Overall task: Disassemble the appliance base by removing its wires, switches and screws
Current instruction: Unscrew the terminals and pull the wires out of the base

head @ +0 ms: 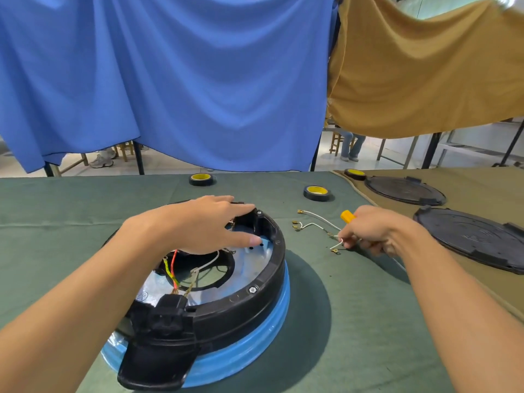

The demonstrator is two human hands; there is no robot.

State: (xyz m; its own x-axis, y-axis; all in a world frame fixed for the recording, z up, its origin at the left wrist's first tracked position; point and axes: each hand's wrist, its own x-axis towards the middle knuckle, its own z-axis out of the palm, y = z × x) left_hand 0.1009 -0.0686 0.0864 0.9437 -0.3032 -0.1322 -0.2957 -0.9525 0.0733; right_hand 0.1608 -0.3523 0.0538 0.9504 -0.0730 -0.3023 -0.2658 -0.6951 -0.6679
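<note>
The round appliance base (249, 313), black ring over a blue shell, lies upside down on the green cloth. Inside it run a red wire and a yellow-green wire (171, 269) and a white wire (208, 262). My left hand (209, 225) rests flat across the base's far rim, fingers straight, thumb on the silver plate. My right hand (371, 234) lies on the cloth to the right and grips a yellow-handled screwdriver (348, 216); its fingertips pinch a loose white wire (337, 243). Two more loose white wires (317, 218) with brass terminals lie beside it.
Two black round cover plates (467, 239) (404, 190) lie on the tan cloth at right. Three tape rolls (316, 192) (201, 179) (354, 173) sit near the table's far edge. Blue and tan curtains hang behind.
</note>
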